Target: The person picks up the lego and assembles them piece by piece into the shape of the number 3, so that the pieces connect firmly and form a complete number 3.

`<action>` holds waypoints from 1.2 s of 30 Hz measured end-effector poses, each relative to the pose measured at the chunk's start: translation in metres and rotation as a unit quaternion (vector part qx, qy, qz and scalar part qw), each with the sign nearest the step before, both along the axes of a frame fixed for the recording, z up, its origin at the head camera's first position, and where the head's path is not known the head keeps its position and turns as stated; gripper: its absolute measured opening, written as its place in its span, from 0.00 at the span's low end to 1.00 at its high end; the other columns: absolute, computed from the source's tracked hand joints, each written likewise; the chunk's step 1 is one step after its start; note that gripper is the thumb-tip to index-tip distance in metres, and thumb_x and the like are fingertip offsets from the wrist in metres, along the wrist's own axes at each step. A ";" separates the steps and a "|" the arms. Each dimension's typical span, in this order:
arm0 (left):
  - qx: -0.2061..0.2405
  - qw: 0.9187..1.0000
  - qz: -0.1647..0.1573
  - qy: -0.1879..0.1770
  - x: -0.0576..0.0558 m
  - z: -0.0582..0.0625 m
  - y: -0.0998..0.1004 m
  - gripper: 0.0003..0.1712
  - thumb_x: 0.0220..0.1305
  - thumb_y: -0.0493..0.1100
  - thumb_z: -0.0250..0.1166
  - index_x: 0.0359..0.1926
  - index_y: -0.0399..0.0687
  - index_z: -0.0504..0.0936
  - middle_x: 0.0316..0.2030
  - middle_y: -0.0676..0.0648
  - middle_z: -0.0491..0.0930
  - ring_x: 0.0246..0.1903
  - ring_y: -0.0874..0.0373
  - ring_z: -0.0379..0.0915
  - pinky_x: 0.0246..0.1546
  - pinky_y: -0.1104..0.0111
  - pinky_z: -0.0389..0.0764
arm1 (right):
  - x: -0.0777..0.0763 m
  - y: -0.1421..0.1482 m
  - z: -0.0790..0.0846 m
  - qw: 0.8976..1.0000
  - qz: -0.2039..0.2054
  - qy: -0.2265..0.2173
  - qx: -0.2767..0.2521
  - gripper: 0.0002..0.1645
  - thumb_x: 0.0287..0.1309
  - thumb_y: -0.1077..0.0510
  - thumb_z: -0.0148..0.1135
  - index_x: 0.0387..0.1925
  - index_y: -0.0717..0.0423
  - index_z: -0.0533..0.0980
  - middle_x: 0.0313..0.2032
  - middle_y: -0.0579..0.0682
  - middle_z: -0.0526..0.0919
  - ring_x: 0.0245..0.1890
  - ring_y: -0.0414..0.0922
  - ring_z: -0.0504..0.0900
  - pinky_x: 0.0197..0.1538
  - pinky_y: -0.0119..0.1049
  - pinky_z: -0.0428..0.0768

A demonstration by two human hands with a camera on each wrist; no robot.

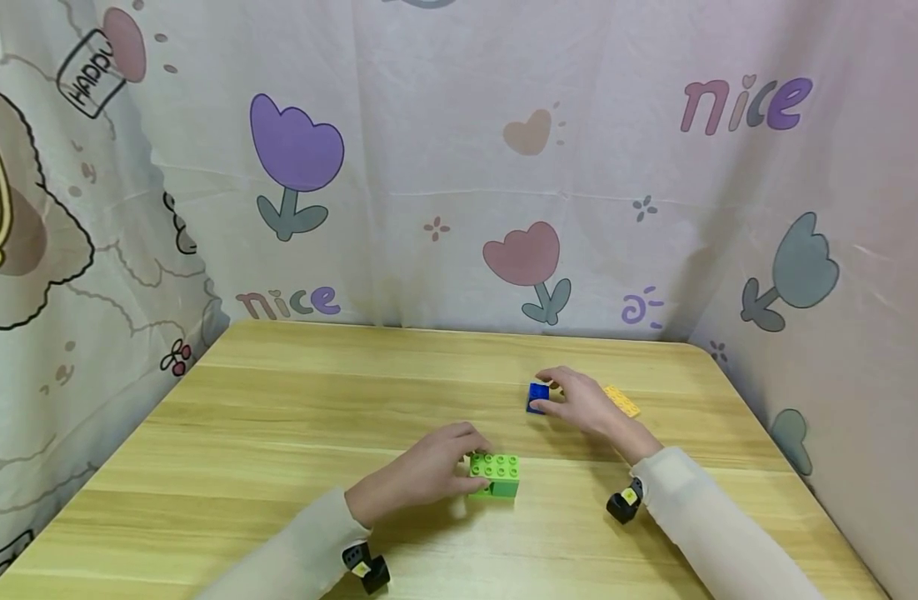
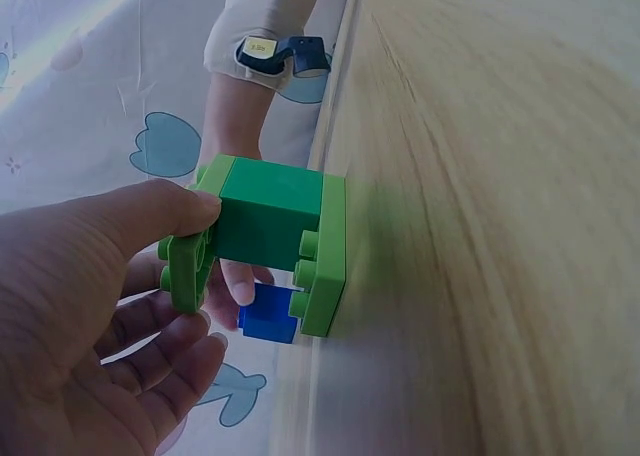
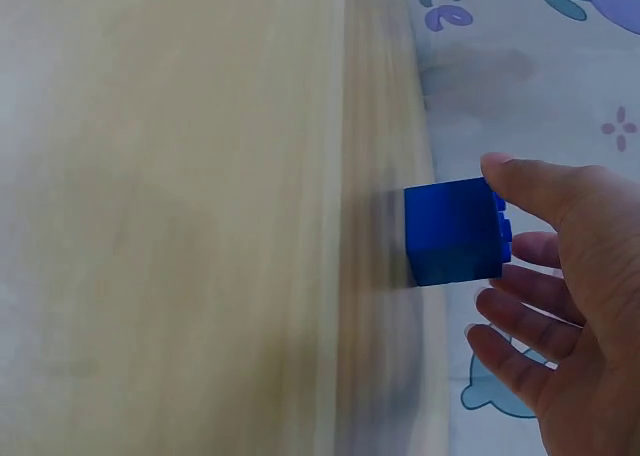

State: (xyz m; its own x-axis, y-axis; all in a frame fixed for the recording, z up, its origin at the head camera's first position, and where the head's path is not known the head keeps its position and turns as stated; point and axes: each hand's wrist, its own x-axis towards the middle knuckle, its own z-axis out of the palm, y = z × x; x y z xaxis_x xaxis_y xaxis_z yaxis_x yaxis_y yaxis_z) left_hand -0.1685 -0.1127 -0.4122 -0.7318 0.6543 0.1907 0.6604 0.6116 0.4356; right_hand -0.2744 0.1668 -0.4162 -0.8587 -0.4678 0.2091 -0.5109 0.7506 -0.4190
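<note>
Head cam: left hand (image 1: 429, 468) pinching green block stack (image 1: 507, 472) on wooden table (image 1: 279, 400). Right hand (image 1: 582, 404) reaching farther back, thumb and fingers curving around blue block (image 1: 538, 393); yellow plate (image 1: 622, 402) lying just beside, to right.

Left wrist cam: thumb pressing stack's top piece (image 2: 185, 272), fingers curling below.

Right wrist cam: thumb touching blue block's studded end, other fingers spreading loosely, can't tell if gripping tbh.
</note>
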 end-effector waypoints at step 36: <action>0.004 1.000 0.008 -0.020 0.002 0.004 0.001 0.23 0.62 0.52 0.69 0.56 0.50 0.81 0.47 0.57 0.76 0.42 0.67 0.71 0.44 0.72 0.76 | 0.018 -0.004 0.001 1.000 -0.016 -0.006 -0.019 0.23 0.62 0.49 0.66 0.55 0.55 0.78 0.47 0.48 0.81 0.45 0.45 0.80 0.47 0.42 0.80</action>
